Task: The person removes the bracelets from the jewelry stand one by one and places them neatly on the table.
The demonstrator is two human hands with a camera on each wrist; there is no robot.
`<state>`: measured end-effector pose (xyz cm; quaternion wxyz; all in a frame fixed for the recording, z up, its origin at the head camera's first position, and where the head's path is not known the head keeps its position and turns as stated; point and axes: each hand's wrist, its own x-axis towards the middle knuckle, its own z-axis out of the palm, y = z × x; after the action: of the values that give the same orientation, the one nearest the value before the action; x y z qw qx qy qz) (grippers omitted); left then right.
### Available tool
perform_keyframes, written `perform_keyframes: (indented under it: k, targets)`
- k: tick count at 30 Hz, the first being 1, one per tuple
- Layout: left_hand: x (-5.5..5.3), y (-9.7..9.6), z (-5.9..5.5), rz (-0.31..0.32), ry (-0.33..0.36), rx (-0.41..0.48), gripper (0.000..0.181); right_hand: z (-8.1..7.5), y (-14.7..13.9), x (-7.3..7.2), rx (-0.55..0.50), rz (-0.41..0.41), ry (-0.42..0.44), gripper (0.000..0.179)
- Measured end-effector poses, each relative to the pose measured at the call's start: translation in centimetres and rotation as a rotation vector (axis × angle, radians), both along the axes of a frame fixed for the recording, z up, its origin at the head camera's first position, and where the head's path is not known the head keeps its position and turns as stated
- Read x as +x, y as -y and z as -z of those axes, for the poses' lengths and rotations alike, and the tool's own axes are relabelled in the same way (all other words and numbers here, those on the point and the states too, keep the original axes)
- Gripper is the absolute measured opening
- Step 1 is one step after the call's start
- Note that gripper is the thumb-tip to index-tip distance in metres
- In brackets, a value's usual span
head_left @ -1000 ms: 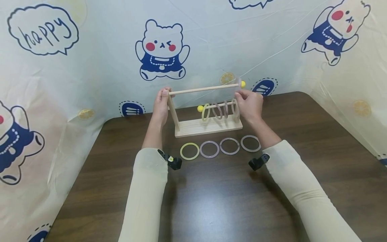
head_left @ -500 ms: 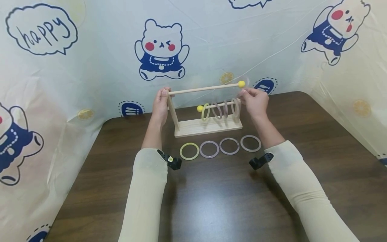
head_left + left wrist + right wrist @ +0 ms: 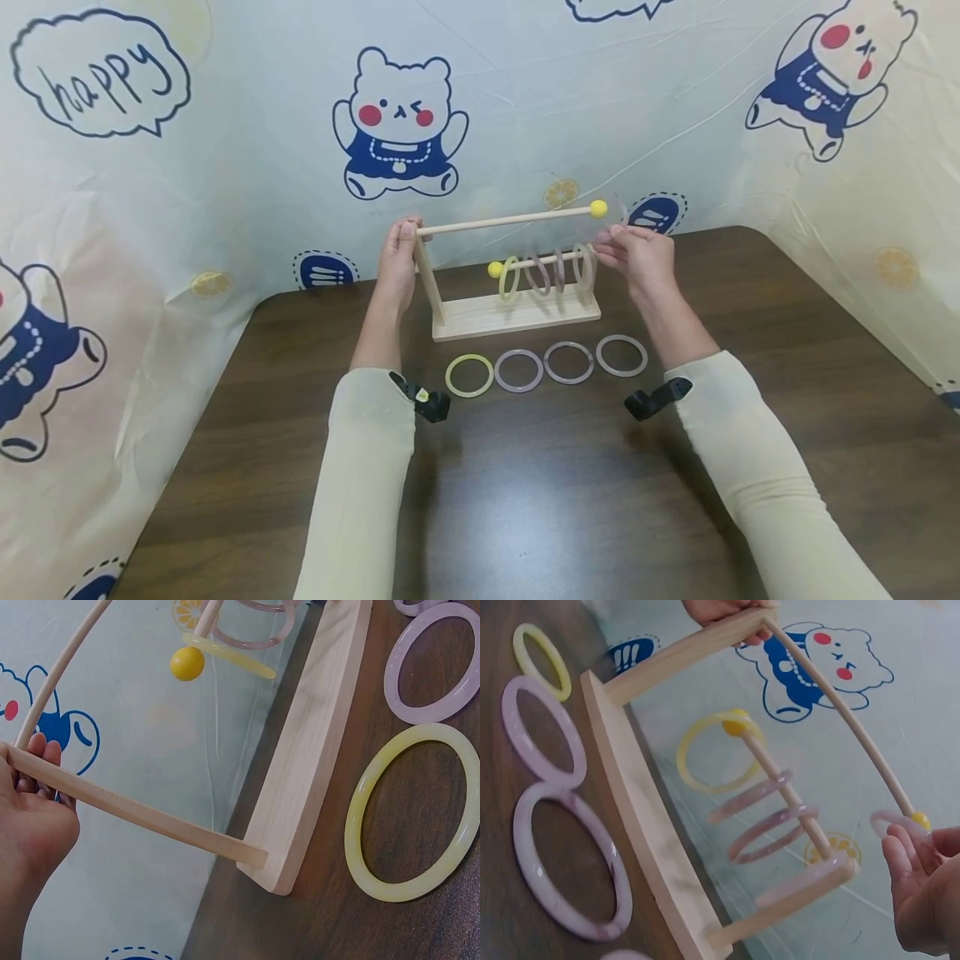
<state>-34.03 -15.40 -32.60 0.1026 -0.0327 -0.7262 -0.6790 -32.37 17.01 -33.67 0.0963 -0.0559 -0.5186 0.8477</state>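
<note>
Around the work we see a cloth [image 3: 262, 167] printed with bears behind the worktop [image 3: 517, 508], and a black camera [image 3: 431, 406] at each of the two wrists. Four rings lie in a row just in front of the wooden rack [image 3: 517, 317], one yellow ring [image 3: 354, 832] and three pale rings [image 3: 523, 844]. The rack has two rods, each tipped with one yellow ball. Its lower rod [image 3: 764, 762] carries four more rings, one yellow and three pale. We count nine with the held ring [image 3: 900, 819], which is just beside the ball ending the upper rod [image 3: 510, 221]. The right hand [image 3: 639, 260] pinches it, its grip nearly closed; the left hand [image 3: 397, 265] has its grip closed around the top of the rack's left upright.
</note>
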Motion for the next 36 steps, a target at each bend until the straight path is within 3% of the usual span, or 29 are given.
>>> perform_keyframes:
  k: [7, 13, 21, 26, 36]
  targets:
    - [0.0, -0.1, 0.0, 0.008, -0.019, 0.022, 0.036, 0.5, -1.0, 0.4, 0.158, 0.009, 0.017, 0.025]
    - [0.1, -0.1, 0.0, 0.009, -0.014, 0.013, 0.039, 1.0, -2.0, 0.6, 0.197, -0.007, 0.032, 0.033]
    - [0.1, -0.1, -0.1, 0.0, -0.008, 0.006, 0.039, 1.7, -3.7, 1.1, 0.209, -0.032, 0.064, 0.028]
    - [0.0, -0.2, 0.0, -0.001, -0.009, 0.01, 0.041, 2.2, -4.9, 1.3, 0.219, -0.04, 0.082, 0.009]
    - [-0.1, -0.2, 0.0, 0.005, -0.014, 0.022, 0.035, 3.2, -6.8, 1.9, 0.227, -0.08, 0.093, 0.011]
